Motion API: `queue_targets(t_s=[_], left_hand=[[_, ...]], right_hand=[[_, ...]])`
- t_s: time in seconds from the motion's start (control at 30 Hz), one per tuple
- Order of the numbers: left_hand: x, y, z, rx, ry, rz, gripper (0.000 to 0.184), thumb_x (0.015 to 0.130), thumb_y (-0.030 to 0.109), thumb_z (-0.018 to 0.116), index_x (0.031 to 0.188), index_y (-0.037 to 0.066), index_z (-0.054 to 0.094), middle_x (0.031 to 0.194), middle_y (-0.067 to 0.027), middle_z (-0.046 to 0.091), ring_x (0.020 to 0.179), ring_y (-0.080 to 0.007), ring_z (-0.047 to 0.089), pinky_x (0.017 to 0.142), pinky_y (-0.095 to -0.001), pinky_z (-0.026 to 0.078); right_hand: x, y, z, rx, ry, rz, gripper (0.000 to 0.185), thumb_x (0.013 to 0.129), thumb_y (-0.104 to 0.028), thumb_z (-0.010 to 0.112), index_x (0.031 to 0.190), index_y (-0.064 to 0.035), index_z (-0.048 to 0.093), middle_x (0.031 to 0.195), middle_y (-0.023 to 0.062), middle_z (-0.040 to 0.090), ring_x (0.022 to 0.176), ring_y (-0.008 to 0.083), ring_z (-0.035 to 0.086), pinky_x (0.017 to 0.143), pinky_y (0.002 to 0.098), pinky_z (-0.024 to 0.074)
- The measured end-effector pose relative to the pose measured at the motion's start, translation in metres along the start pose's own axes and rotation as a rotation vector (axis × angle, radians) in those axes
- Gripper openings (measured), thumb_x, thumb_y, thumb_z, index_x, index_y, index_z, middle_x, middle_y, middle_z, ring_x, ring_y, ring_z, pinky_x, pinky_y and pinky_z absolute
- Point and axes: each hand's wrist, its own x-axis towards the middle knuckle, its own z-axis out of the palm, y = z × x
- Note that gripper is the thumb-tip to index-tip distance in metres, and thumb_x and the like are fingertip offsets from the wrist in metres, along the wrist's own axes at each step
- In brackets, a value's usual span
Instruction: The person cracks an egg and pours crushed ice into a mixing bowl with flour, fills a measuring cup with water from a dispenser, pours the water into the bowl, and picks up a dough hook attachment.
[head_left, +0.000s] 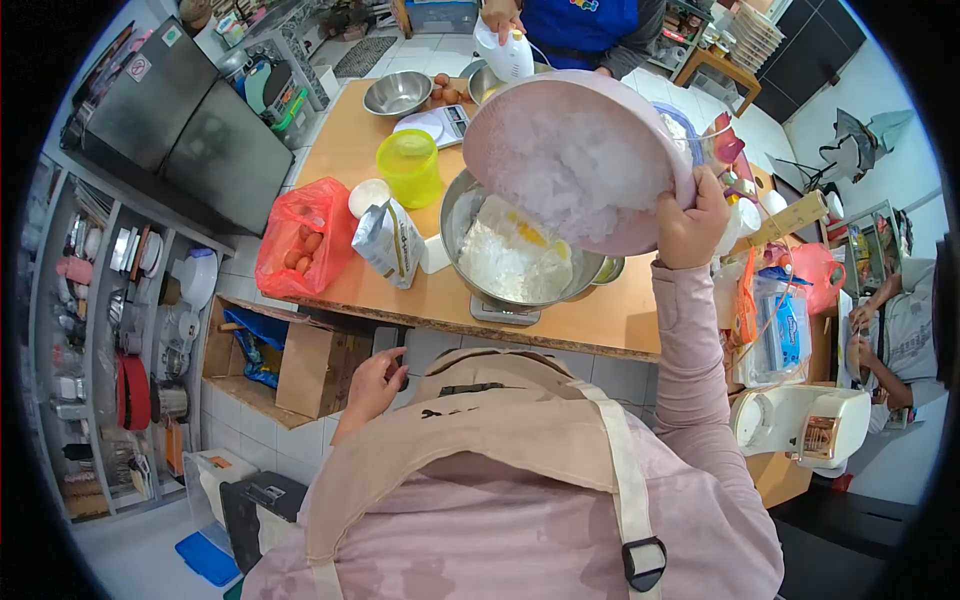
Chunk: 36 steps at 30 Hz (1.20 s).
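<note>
Above the big metal bowl (457, 225): a pink bowl (498, 115) was tipped on its side, full of white lumpy stuff (590, 165) (a bit like snow).
Right hand (694, 222): it was curled tight on the pink bowl's rim, at the right side.
Left hand (372, 387): it hung low by the near edge of the table (625, 322), with its fingers loose and a little bent.
Big metal bowl: it sat on a small scale (505, 314) and had white powder (512, 265) in it, with a dab of yellow. I could not tell if the two bowls touched.
Left of the bowls: a silver packet (388, 245) stood near a yellow-green tub (408, 168), and a red bag (280, 225) had brown eggs (303, 250) inside.
Far side: someone in a blue apron (580, 22) had a hand (502, 14) on a white mixer (508, 56).
</note>
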Motion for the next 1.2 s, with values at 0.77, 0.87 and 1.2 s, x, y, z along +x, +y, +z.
queue_targets(t_s=[0.77,0.87,1.2], left_hand=[[0.004,0.004,-0.001,0.007,-0.088,-0.030,0.033,0.080,0.013,0.066,0.111,0.004,0.059,0.079,-0.0091,0.059,0.068,-0.0214,0.058,0.064,-0.0327,0.047],[0.011,-0.007,0.018,-0.259,0.126,-0.127,0.040,0.081,0.016,0.066,0.118,0.005,0.054,0.096,-0.0088,0.058,0.089,-0.0203,0.057,0.076,-0.0330,0.046],[0.073,0.046,-0.006,-0.266,0.270,0.100,0.048,0.083,0.024,0.065,0.124,0.006,0.048,0.124,-0.0126,0.048,0.114,-0.0260,0.046,0.091,-0.0363,0.041]], right_hand=[[0.005,0.010,-0.004,-0.043,0.012,0.009,0.013,0.062,-0.004,0.056,0.071,-0.0001,0.048,0.057,0.0091,0.044,0.052,0.0142,0.042,0.050,0.0283,0.0364],[0.002,0.031,0.007,0.068,0.031,0.088,0.012,0.063,-0.006,0.056,0.070,0.0003,0.048,0.058,0.0059,0.045,0.055,0.0111,0.041,0.051,0.0274,0.0369],[0.021,0.062,0.006,0.428,0.083,0.398,0.009,0.067,-0.002,0.053,0.076,0.0000,0.055,0.071,0.0008,0.055,0.062,0.0072,0.048,0.056,0.0228,0.0410]])
